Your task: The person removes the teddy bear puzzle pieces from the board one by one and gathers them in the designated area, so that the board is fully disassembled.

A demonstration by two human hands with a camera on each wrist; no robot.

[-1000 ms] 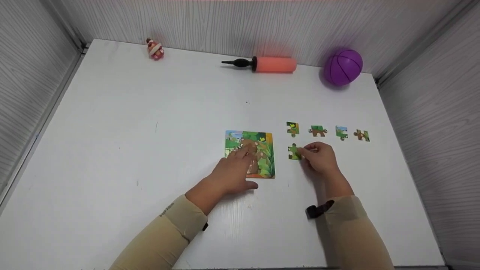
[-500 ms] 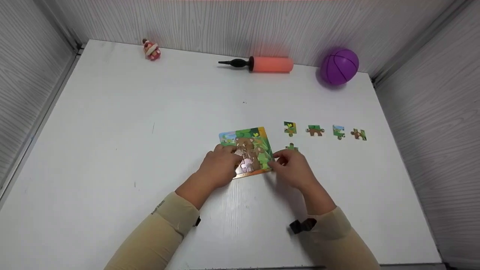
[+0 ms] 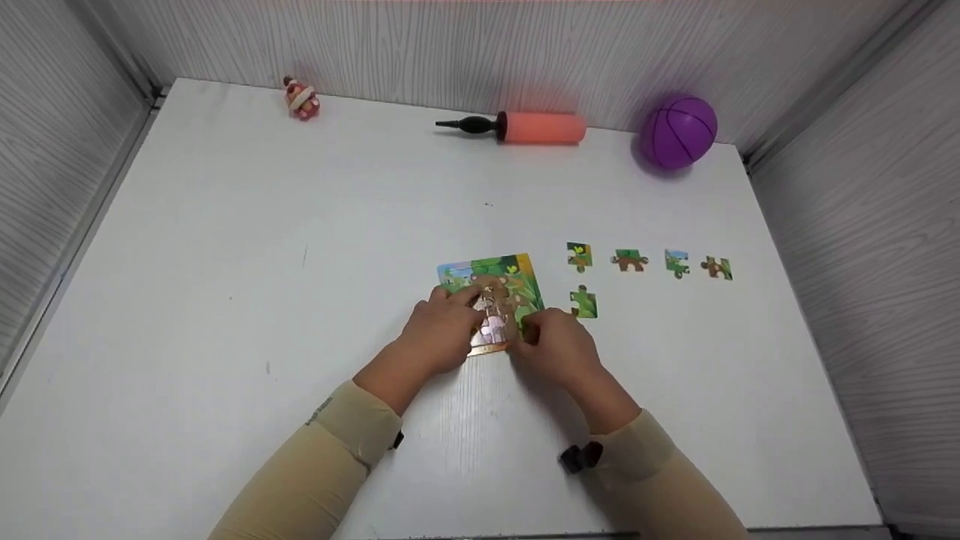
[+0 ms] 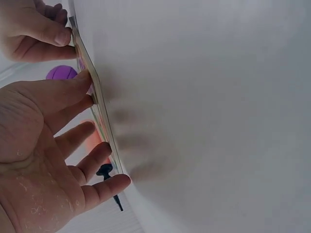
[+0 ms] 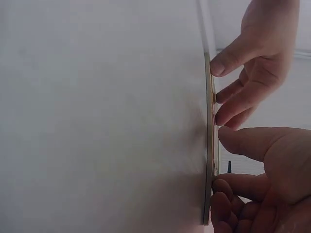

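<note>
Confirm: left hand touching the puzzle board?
Touching. The left wrist view shows the left hand with its fingertips pressed on the puzzle board edge.

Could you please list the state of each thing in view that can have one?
Puzzle board: flat on the table, some pieces out.
Five loose puzzle pieces: face up, apart, right of the board.
Left hand: fingers on the board.
Right hand: fingers at the board's near right edge.
Hand pump: lying on its side.
Purple ball: inflated, resting.
Small figurine: tilted.

Puzzle board (image 3: pixel 501 289) green-orange, brown bear – ball (image 3: pixel 679 132) purple – pump (image 3: pixel 540 128) coral, black.
</note>
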